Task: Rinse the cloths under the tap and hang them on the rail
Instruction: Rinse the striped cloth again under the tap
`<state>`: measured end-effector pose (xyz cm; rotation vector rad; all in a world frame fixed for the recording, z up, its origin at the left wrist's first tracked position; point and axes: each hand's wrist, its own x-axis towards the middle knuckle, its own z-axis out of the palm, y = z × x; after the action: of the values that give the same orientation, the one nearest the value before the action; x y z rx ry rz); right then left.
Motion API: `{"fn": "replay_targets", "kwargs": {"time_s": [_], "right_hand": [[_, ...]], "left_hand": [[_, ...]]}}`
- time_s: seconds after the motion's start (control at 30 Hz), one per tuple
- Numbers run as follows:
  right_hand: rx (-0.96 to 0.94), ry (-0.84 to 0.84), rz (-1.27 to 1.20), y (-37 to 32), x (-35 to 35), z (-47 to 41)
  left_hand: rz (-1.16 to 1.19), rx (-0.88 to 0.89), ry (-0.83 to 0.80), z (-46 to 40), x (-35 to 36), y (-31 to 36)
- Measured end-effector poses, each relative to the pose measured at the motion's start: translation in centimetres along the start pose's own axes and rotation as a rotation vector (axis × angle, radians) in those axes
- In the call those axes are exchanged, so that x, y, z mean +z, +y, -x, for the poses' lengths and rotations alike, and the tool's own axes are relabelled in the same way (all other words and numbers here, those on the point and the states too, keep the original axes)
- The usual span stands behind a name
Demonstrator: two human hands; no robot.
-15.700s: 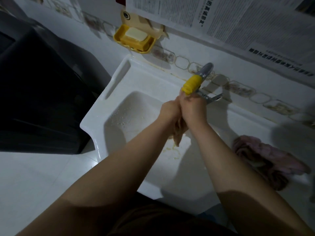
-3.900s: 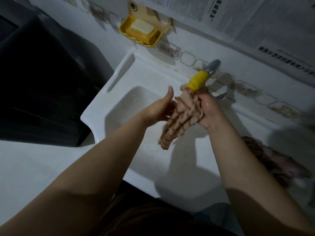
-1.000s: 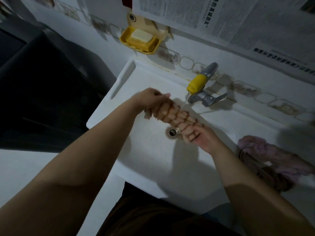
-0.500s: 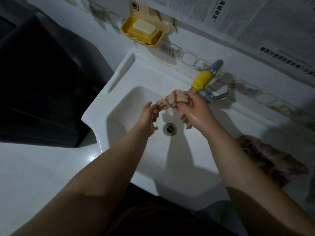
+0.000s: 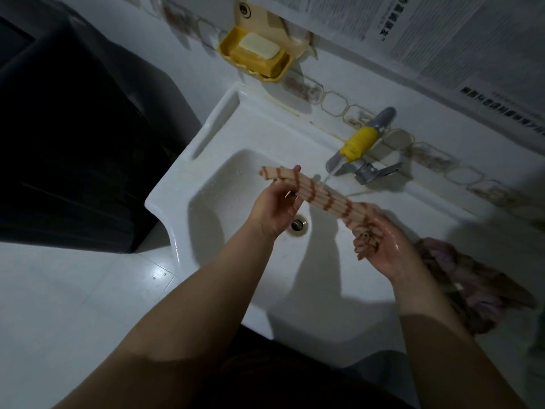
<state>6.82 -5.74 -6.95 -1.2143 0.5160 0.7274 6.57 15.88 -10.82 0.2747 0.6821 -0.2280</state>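
Observation:
A beige cloth with red-brown stripes [image 5: 326,198] is stretched into a twisted rope over the white sink basin [image 5: 218,184]. My left hand [image 5: 275,206] grips its left end, palm up, above the drain [image 5: 298,224]. My right hand [image 5: 386,246] grips the bunched right end, lower and to the right. The tap [image 5: 358,143], its spout wrapped in yellow, points at the cloth's middle, with a thin stream of water at its tip. A second, pinkish cloth [image 5: 472,278] lies crumpled on the sink's right ledge. No rail is in view.
A yellow soap dish with a bar of soap [image 5: 256,51] hangs on the wall above the sink's left corner. Newspaper sheets [image 5: 442,33] cover the wall. A dark appliance [image 5: 73,128] stands left of the sink, and white floor tiles [image 5: 73,290] lie below.
Half a second ago the cloth was bunched between both hands by the spout. My hands have since moved apart and pulled it out into a long twisted strip.

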Motion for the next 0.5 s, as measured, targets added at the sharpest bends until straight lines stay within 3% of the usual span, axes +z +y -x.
{"fn": "replay_targets", "kwargs": {"time_s": [0.17,0.37,0.43,0.5], "right_hand": [[-0.087,0.052,-0.094,1.8,-0.3,-1.2],[-0.103,-0.083,-0.368,1.3,4.9,-1.5],[-0.094,-0.038,-0.317,1.0,7.0,-2.1],[-0.079,-0.006,-0.295,0.7,8.1,-2.9]], "left_hand": [[-0.028,-0.054,-0.049,0.9,0.6,-0.3],[-0.242,0.029,-0.056,1.2,1.3,-3.3],[-0.425,0.126,-0.097,1.9,1.6,-4.1],[-0.843,0.283,-0.124,2.5,1.7,-3.9]]}}
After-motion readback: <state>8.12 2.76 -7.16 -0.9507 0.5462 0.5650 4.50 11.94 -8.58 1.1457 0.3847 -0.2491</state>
